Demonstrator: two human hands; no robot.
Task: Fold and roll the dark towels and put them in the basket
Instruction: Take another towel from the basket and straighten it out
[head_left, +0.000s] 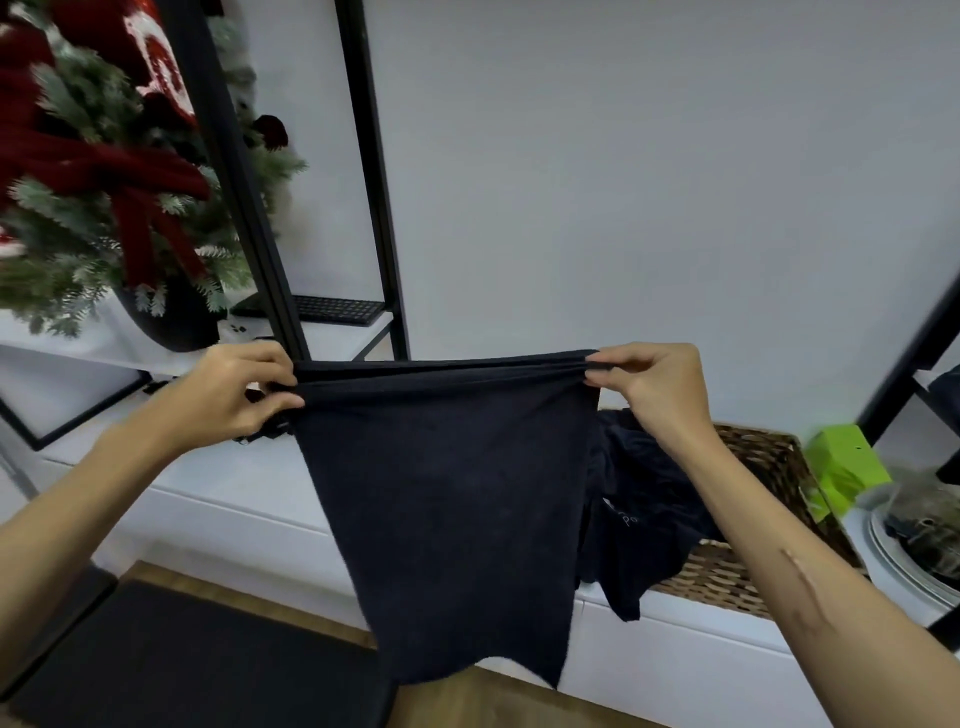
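We're holding a dark towel (447, 499) up over the white counter (218, 499), and it's hiding most of what's behind. Left hand (236, 395) and right hand (657, 387) are each pinching a top corner, edge stretched tight. It's hanging flat, doubled over. More dark towels (639, 499) are spilling from the basket (769, 467), half hidden.

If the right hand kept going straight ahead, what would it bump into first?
Probably the wall. The right hand, pinching the towel, sits above the basket, and nothing shows between them, though depth is unclear.
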